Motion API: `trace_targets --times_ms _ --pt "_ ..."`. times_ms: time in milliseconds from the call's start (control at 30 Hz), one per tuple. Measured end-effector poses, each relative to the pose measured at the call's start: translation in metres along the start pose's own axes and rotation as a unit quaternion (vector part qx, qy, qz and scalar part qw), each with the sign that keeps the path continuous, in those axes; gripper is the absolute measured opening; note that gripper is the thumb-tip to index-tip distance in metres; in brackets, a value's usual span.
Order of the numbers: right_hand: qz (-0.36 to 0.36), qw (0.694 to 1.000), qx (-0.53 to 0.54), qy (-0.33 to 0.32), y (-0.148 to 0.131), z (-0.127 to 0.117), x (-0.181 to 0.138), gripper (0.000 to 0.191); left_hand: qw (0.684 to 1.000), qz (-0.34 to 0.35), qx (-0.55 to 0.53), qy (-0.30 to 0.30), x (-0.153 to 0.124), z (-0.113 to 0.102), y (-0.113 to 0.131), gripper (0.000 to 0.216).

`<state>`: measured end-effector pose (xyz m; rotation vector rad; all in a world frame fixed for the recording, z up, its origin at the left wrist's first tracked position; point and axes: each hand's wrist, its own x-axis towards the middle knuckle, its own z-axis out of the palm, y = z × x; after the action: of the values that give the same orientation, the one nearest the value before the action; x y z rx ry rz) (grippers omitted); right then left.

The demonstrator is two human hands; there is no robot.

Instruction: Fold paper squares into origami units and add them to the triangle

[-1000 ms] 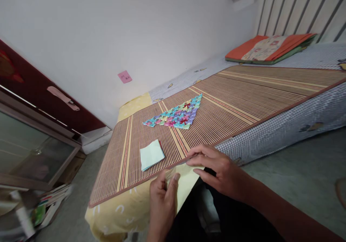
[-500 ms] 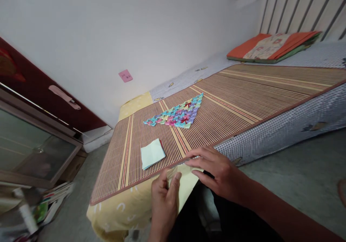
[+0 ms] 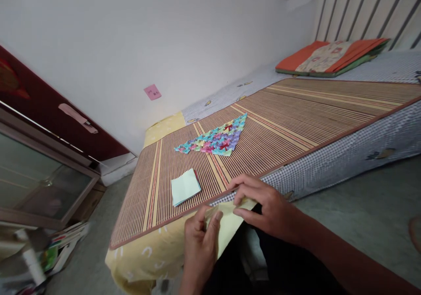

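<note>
A pale yellow sheet of paper [image 3: 227, 225] is held between both hands over my lap, at the near edge of the bed. My left hand [image 3: 201, 238] pinches its left side, thumb on top. At the upper right of the sheet, my right hand [image 3: 259, 203] grips the edge between thumb and curled fingers. Part of the sheet under the fingers is hidden. Just beyond, a stack of pale green paper [image 3: 185, 187] lies on the striped mat [image 3: 158, 207]. Farther back on the mat is a triangular piece of many small colourful folded-paper parts [image 3: 215, 140].
A folded orange and patterned quilt [image 3: 332, 59] rests at the bed's far right, near a barred headboard [image 3: 365, 12]. A pink note [image 3: 152, 92] is stuck on the white wall. At left stand a glass-fronted cabinet [image 3: 42, 185] and clutter [image 3: 49, 255] on the floor.
My right hand has shifted slightly up, and its fingers have curled to grip the paper's edge. More of the yellow sheet shows between the hands. My left hand stays nearly in place.
</note>
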<state>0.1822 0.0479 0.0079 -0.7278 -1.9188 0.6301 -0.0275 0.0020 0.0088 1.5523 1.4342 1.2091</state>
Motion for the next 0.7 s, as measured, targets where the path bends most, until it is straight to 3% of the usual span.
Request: trace_targets --times_ms 100,200,367,700 --pt "0.082 0.989 0.080 -0.094 0.005 -0.013 0.001 0.017 0.997 -0.033 -0.067 -0.010 0.000 -0.005 0.001 0.027" --pt "0.085 0.973 0.155 -0.145 0.011 -0.022 -0.001 0.028 0.981 -0.102 -0.164 -0.012 0.001 -0.008 0.001 0.028" --pt "0.071 0.963 0.223 -0.137 0.009 -0.019 -0.002 0.023 0.952 -0.175 -0.250 -0.036 0.001 -0.008 0.000 0.034" --pt "0.069 0.956 0.250 -0.137 0.009 -0.015 -0.004 0.031 0.947 -0.183 -0.264 -0.010 -0.006 0.000 0.012 0.035"
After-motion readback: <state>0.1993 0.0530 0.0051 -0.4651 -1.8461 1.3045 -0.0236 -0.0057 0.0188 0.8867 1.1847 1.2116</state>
